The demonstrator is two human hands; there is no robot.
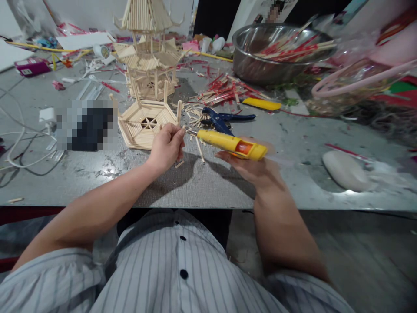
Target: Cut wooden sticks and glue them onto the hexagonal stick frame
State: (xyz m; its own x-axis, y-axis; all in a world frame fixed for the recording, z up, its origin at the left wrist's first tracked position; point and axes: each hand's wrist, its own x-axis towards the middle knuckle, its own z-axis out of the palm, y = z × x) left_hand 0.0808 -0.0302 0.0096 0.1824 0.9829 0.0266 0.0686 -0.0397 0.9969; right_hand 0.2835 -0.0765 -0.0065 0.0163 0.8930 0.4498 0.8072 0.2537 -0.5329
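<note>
My right hand grips a yellow hot glue gun, its nozzle pointing left. Close to that nozzle, my left hand is closed in a pinch, with a small wooden stick piece at its fingertips. Beside the left hand lies a hexagonal stick frame with short upright posts at its corners. Behind it stands a tiered pagoda model built from sticks. Blue-handled pliers rest just beyond the glue gun, among cut stick bits.
A steel basin holding sticks stands at the back right. Red-wrapped sticks and a yellow utility knife lie before it. A pale rounded object sits at right. White cables and a charger lie at left.
</note>
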